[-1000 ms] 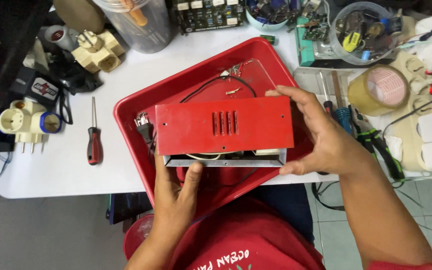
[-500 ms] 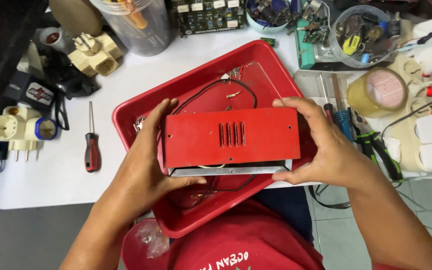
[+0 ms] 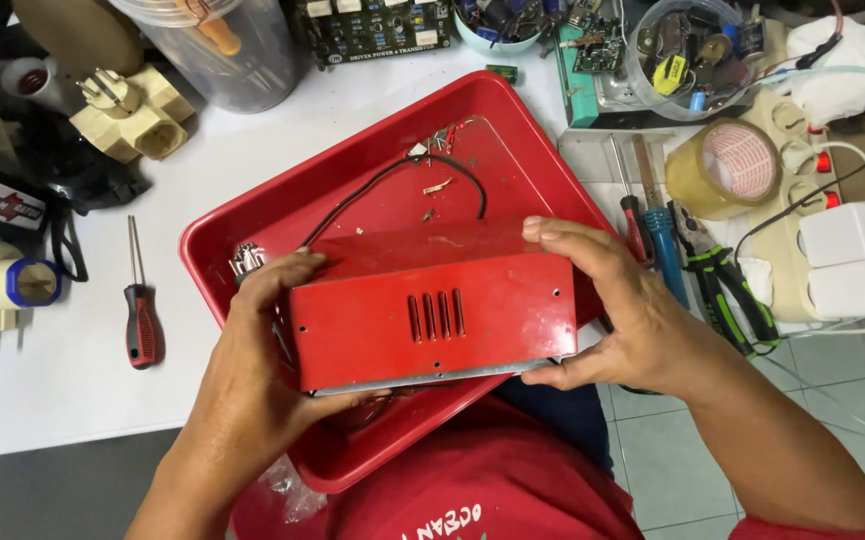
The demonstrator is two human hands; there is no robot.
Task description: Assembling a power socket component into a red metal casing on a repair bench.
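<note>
Firmly, the left hand and right hand are clamping a red metal enclosure by its ends over the near side of the red tray, fingers curled over the edges. Stiff sheet steel, it looks fairly heavy and smooth-painted, so the end grip seems safest.

The red metal box hides the middle of the red tray, and the black wire vanishes behind the box. Left hand's fingertips are tucked under the box. The clear jar, beyond the tray, is cut off up top.
</note>
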